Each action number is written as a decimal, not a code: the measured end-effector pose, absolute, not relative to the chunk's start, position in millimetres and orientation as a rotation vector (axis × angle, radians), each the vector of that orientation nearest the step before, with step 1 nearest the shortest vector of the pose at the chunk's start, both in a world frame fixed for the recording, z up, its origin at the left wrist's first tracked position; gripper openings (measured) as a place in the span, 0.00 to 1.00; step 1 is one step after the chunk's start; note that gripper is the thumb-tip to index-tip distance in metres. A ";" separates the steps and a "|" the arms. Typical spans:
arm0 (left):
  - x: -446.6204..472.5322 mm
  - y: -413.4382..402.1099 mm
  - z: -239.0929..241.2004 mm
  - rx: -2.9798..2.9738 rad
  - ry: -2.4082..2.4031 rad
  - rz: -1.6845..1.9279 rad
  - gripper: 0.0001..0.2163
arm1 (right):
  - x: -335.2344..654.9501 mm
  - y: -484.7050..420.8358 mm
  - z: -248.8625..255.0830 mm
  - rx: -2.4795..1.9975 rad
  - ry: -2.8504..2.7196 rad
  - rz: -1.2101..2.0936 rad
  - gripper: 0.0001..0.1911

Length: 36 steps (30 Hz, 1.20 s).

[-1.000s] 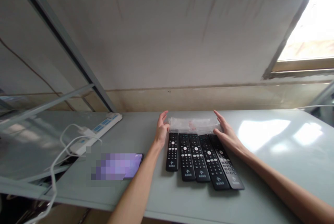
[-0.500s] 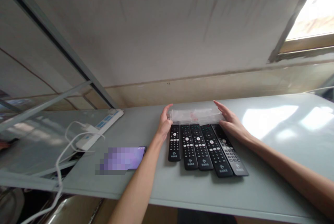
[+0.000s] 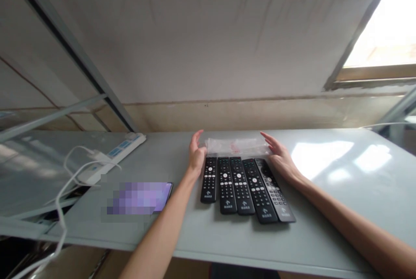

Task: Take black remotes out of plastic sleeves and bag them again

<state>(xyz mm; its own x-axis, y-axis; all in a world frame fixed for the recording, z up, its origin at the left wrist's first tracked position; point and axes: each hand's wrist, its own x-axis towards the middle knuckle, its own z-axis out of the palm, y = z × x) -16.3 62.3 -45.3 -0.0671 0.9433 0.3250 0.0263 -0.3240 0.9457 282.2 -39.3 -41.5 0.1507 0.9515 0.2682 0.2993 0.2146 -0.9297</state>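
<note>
My left hand (image 3: 196,156) at nine o'clock and right hand (image 3: 280,158) at three, both open, flank the clear plastic (image 3: 235,146), which lies at twelve o'clock from five remotes (image 3: 242,190) on the counter (image 3: 211,235).

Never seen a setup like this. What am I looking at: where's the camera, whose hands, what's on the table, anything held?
There is no robot here: these are a person's two bare hands. One camera, worn on that person's head, looks forward and down.

On the grey table, five remote controls lie side by side, buttons up; the rightmost has a grey lower part. Just beyond them is clear plastic packaging. The left hand and right hand are at its two ends, fingers extended; neither looks closed around it, though light contact is hard to judge.

Further left are a smartphone with a partly pixelated screen, a power strip and a white cable.
</note>
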 end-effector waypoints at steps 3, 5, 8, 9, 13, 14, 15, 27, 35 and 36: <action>-14.6 60.3 -43.0 1.465 1.111 1.653 0.29 | 283.5 -38.0 -46.6 -1.293 -1.371 0.730 0.49; -13.1 62.4 -44.5 1.459 1.123 1.743 0.26 | 285.5 -35.7 -52.7 -1.290 -1.367 0.704 0.47; -12.3 71.3 -51.3 1.369 1.211 1.828 0.22 | 288.8 -31.0 -62.2 -1.289 -1.356 0.654 0.45; -12.6 74.8 -54.0 1.334 1.240 1.835 0.20 | 289.5 -29.7 -64.4 -1.287 -1.355 0.647 0.45; -14.9 82.8 -60.9 1.257 1.280 1.802 0.14 | 290.3 -28.5 -65.7 -1.300 -1.375 0.651 0.43; -15.1 82.9 -61.3 1.247 1.280 1.790 0.13 | 290.6 -28.9 -64.8 -1.312 -1.388 0.641 0.43; -15.1 82.6 -61.4 1.237 1.283 1.782 0.12 | 291.3 -29.4 -64.0 -1.324 -1.403 0.624 0.43; -16.7 84.9 -64.0 1.265 1.211 1.772 0.10 | 302.0 -28.7 -60.7 -1.405 -1.488 0.490 0.34; -12.6 68.9 -49.4 1.316 1.120 1.817 0.19 | 308.6 -25.1 -74.6 -1.337 -1.198 0.450 0.14; -12.1 66.7 -47.6 1.287 1.106 1.803 0.19 | 309.0 -24.7 -75.4 -1.334 -1.166 0.449 0.12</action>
<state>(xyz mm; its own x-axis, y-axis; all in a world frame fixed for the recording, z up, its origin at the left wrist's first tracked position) -12.1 66.7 -47.6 -0.3035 0.8648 0.4000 -0.0354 -0.4298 0.9022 309.0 -24.7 -75.4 0.4139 0.8215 0.3923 0.3463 0.2565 -0.9024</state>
